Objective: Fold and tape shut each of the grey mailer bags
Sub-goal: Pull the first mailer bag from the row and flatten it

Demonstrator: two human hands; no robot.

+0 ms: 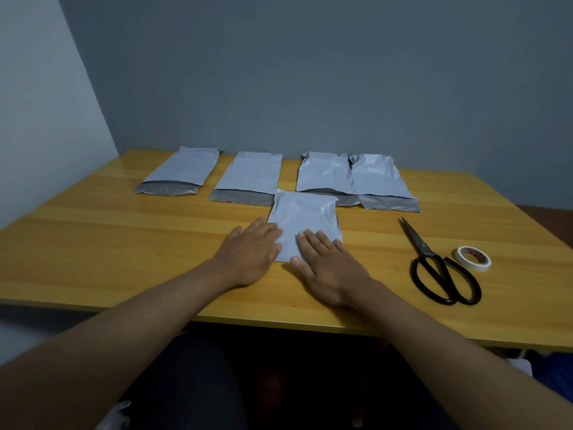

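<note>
A head-worn camera looks down at a wooden desk (pixel 124 231). A grey mailer bag (pixel 305 218), apparently folded, lies flat at the near centre of the desk, its long axis running away from the person. Both hands are open and pressing down: the left hand (pixel 251 252) lies flat with its fingertips on the bag's near left edge, and the right hand (pixel 325 268) lies flat over the bag's near right corner. Four more mailer bags (pixel 248 173) sit in a row beyond, their darker open flaps facing the person, not yet folded.

Black scissors (pixel 434 268) and a roll of tape (pixel 473 258) lie to the right, nearer the right hand, so taping likely starts with a reach that way.

The bag's near edge is hidden under the hands, so whether any tape is on it cannot be told.
</note>
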